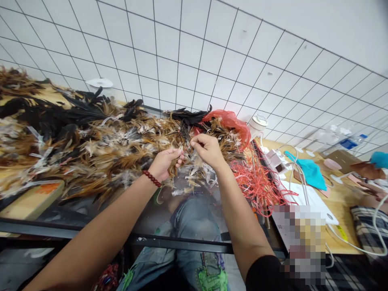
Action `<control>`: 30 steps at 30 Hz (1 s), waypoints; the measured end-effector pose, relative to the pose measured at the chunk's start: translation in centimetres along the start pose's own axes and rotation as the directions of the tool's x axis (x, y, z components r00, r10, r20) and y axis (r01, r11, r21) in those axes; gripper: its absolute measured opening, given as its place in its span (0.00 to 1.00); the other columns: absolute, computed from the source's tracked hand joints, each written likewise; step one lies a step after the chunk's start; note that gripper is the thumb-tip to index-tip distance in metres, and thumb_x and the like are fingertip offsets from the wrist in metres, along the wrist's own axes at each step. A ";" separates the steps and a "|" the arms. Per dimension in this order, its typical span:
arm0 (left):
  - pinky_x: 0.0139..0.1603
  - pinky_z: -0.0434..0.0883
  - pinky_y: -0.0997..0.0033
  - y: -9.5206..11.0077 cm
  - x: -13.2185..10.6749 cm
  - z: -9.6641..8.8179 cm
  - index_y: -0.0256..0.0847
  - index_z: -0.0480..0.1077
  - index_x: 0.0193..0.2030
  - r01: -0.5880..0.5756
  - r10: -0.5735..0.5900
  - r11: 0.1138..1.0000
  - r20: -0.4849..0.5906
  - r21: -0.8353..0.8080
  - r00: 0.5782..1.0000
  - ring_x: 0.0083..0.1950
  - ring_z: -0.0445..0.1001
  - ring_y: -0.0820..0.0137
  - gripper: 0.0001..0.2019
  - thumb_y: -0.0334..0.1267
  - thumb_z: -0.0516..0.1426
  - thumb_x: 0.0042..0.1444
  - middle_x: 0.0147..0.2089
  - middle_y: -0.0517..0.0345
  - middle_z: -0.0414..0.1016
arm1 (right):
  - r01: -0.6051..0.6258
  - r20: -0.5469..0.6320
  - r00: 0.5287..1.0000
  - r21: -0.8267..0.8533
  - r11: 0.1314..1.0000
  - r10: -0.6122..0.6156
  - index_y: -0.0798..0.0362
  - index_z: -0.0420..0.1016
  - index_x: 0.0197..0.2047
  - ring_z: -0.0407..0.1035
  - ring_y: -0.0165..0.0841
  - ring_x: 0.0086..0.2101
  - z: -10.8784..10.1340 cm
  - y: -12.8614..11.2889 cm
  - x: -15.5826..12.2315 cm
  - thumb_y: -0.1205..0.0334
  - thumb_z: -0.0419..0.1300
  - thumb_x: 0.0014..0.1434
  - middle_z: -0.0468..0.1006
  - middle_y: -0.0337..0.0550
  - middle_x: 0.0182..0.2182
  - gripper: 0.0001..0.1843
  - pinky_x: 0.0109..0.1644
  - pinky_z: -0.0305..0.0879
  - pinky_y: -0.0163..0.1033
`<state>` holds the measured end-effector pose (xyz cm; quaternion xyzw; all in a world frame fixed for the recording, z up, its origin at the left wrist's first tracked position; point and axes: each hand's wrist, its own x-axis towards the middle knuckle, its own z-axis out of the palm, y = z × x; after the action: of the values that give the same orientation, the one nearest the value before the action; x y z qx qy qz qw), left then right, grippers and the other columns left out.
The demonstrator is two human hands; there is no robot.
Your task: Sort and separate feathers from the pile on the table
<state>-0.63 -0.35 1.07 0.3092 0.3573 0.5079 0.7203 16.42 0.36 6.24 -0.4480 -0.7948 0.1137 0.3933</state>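
A wide heap of brown, white and grey feathers (pixel 121 149) covers the glassy dark tabletop (pixel 145 210). In front of its right part, my left hand (pixel 166 161), with a dark red bead bracelet (pixel 152 178) at the wrist, is closed, thumb against the fingers. A tiny pale bit shows at its fingertips, too small to name. My right hand (pixel 208 148) hovers close by, thumb and forefinger pinched together; whatever lies between them cannot be made out. Below the hands lie loose white and grey feathers (pixel 197 173). Long black feathers (pixel 60 111) lie at the back left.
Right of the heap are a red plastic bag (pixel 232 121) and tangled red strands (pixel 254 182). Beyond stand a white lidded container (pixel 258 123), a power strip (pixel 275 159) with cables and a turquoise cloth (pixel 312 173). A black wire grid (pixel 178 52) rises behind. Another person's hand (pixel 374 190) shows far right.
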 end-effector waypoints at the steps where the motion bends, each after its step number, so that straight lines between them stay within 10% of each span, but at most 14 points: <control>1: 0.16 0.60 0.83 -0.1 0.0 0.0 0.30 0.73 0.29 0.016 -0.016 1.000 -0.015 0.016 1.000 0.20 0.65 0.80 0.08 0.30 0.67 0.44 0.24 0.56 0.70 | 0.045 0.054 0.997 0.040 0.998 -0.047 0.52 0.76 0.31 0.71 0.30 0.34 -0.1 -0.3 0.0 0.64 0.54 0.59 0.78 0.39 0.31 0.09 0.42 0.63 0.34; 7: 0.15 0.55 0.82 -1.1 -0.3 0.6 0.33 0.73 0.21 -0.097 0.104 0.935 -0.004 0.342 0.995 0.17 0.61 0.80 0.11 0.36 0.69 0.40 0.18 0.57 0.70 | 0.079 0.107 0.990 0.102 0.992 -0.090 0.52 0.76 0.32 0.71 0.31 0.36 0.4 -1.2 0.1 0.64 0.54 0.60 0.78 0.40 0.33 0.10 0.45 0.64 0.34; 12: 0.19 0.57 0.78 -1.4 -1.0 1.4 0.37 0.77 0.25 -0.316 0.307 0.837 0.095 0.448 0.947 0.18 0.62 0.77 0.06 0.36 0.67 0.43 0.19 0.59 0.72 | -0.135 0.033 0.990 -0.084 0.987 0.138 0.51 0.78 0.29 0.70 0.31 0.34 1.3 1.0 0.1 0.65 0.56 0.55 0.79 0.38 0.30 0.09 0.41 0.62 0.34; 16: 0.20 0.59 0.77 -1.3 -0.5 1.1 0.37 0.78 0.27 -0.380 0.428 0.823 -0.020 0.423 0.904 0.19 0.64 0.77 0.06 0.37 0.66 0.44 0.21 0.58 0.73 | -0.209 0.188 0.950 -0.203 0.957 0.248 0.49 0.80 0.29 0.69 0.31 0.29 1.5 1.7 -0.1 0.64 0.57 0.53 0.79 0.38 0.25 0.10 0.35 0.59 0.34; 21: 0.19 0.58 0.78 -1.5 0.7 -0.1 0.36 0.78 0.28 -0.324 0.438 0.836 -0.183 0.443 0.880 0.18 0.62 0.77 0.07 0.37 0.64 0.44 0.18 0.60 0.70 | -0.015 0.389 0.913 -0.275 0.961 0.126 0.49 0.79 0.25 0.67 0.31 0.27 1.5 -0.7 -0.3 0.67 0.57 0.51 0.78 0.39 0.24 0.10 0.31 0.53 0.35; 25: 0.22 0.58 0.78 -1.7 0.6 -0.5 0.38 0.78 0.24 -0.364 0.471 0.716 -0.027 0.596 0.882 0.20 0.62 0.76 0.04 0.35 0.62 0.45 0.17 0.62 0.69 | 0.151 0.392 0.919 -0.271 0.951 -0.034 0.50 0.79 0.27 0.70 0.34 0.32 1.0 -2.2 -0.2 0.69 0.55 0.53 0.80 0.42 0.30 0.11 0.34 0.55 0.36; 30: 0.25 0.62 0.76 -1.5 -0.3 0.1 0.39 0.79 0.24 -0.463 0.438 0.665 0.196 0.586 0.877 0.22 0.65 0.74 0.04 0.36 0.63 0.45 0.18 0.60 0.71 | 0.074 0.190 0.981 -0.179 0.981 -0.039 0.51 0.80 0.31 0.70 0.31 0.33 0.0 -0.7 0.0 0.68 0.56 0.55 0.79 0.40 0.31 0.10 0.38 0.59 0.34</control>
<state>0.13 -1.05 0.01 0.6149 0.4017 0.5187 0.4376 15.92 -0.06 6.61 -0.4474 -0.8475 0.0692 0.2772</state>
